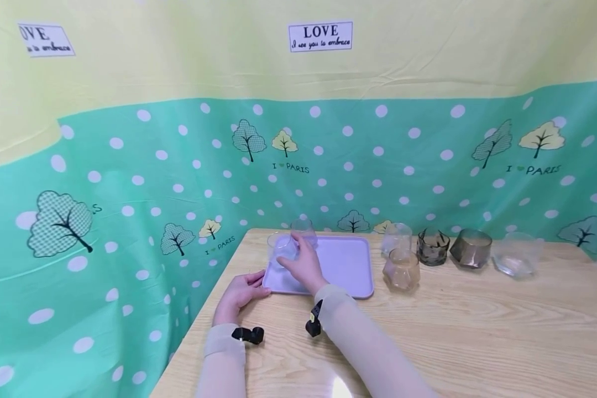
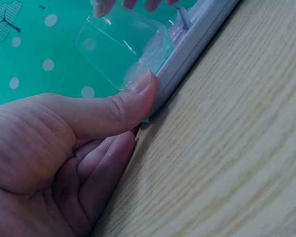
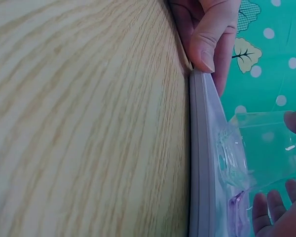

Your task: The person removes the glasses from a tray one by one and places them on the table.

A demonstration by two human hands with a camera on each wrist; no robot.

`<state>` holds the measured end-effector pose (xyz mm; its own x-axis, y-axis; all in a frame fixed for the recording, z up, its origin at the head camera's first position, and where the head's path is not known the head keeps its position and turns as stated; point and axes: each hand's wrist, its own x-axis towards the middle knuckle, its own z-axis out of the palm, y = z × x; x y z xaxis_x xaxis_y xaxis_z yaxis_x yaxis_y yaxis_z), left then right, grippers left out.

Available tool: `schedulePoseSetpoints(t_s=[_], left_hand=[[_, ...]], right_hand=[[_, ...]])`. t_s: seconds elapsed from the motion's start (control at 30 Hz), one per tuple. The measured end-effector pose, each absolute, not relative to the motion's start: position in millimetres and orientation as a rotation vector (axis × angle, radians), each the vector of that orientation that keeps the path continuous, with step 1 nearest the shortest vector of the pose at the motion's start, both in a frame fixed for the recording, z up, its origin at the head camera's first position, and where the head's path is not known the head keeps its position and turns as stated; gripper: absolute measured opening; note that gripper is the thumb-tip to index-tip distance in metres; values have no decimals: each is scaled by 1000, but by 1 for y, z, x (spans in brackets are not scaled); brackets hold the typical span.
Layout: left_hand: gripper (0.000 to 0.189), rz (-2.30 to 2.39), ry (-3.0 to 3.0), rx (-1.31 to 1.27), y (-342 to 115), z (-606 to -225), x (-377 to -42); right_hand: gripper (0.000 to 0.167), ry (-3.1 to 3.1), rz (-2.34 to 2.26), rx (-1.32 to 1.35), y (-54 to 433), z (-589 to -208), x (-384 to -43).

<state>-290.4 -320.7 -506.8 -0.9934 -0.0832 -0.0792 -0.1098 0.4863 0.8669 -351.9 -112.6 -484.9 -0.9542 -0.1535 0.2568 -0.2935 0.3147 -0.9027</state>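
A lavender tray lies on the wooden table. My left hand pinches its near left corner, the thumb on the rim and the fingers curled lower down. Over the tray's left side, my right hand holds a clear drinking glass between thumb and fingers. That glass stands upright, its base at the tray surface; the far fingers are partly hidden. Just behind it, another clear glass stands at the tray's back left, partly covered by the right hand.
Right of the tray stand a clear glass, an amber-tinted faceted glass, a dark patterned glass, a smoky grey glass and a wide clear glass. A green and yellow printed curtain hangs behind the wooden table.
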Motion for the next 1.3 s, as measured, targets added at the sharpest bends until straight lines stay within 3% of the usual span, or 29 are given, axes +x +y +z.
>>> schedulePoseSetpoints(t_s=[0.6,1.3], left_hand=[[71,1551,2695,-211,-319,-509,-289],[68,1617,2660,-222,-317,-507,-290]], right_hand=[[92,-2487,1696,335,-125,-484,-356],[80,-2512,1585,303,-126,-484,-363]])
